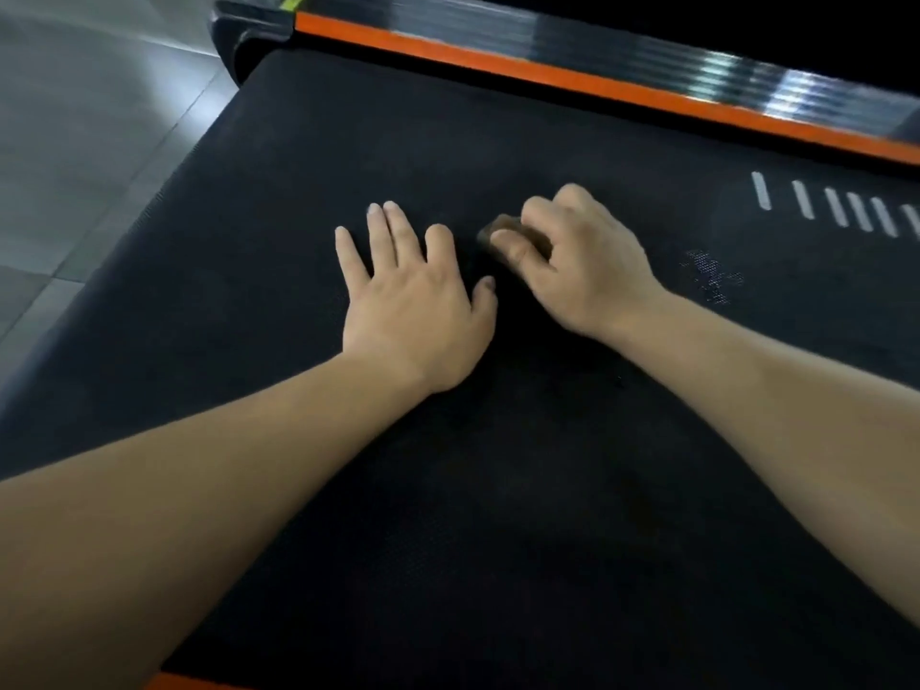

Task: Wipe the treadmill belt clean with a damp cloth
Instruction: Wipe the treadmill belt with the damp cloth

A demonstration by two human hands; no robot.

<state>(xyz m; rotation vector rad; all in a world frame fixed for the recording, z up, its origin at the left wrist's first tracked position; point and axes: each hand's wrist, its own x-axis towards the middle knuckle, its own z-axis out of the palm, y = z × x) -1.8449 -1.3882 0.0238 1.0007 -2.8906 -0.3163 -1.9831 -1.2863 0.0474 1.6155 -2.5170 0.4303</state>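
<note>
At the far left lies a floor (74,141) of smooth grey tiles with thin dark joints, faintly glossy where light falls on it. Beside it begins the treadmill belt (498,490), a broad matte black sheet with a fine dimpled weave that fills most of the view. At its top left corner sits a rounded black plastic end cap (244,37), moulded and slightly shiny. The left hand (413,301) lies palm down, flat on the belt, its fingers straight and a little apart, the thumb angled toward the other hand; it grips nothing. Just to its right, close but not touching, the right hand (577,261) is curled, thumb and fingertips pinched together on a small crumpled cloth (503,226), brownish and blurred, which is pressed against the belt near its middle; only a lump of it shows past the fingers. Both forearms are bare. Along the far edge of the belt runs an orange strip (597,87), straight and flat, and behind it a black side rail (647,47) with glossy ribs that catch white highlights. Toward the right the belt carries a pale speckled smudge (712,276) and, above that, a row of short white slanted bars (836,206) printed on the surface.
</note>
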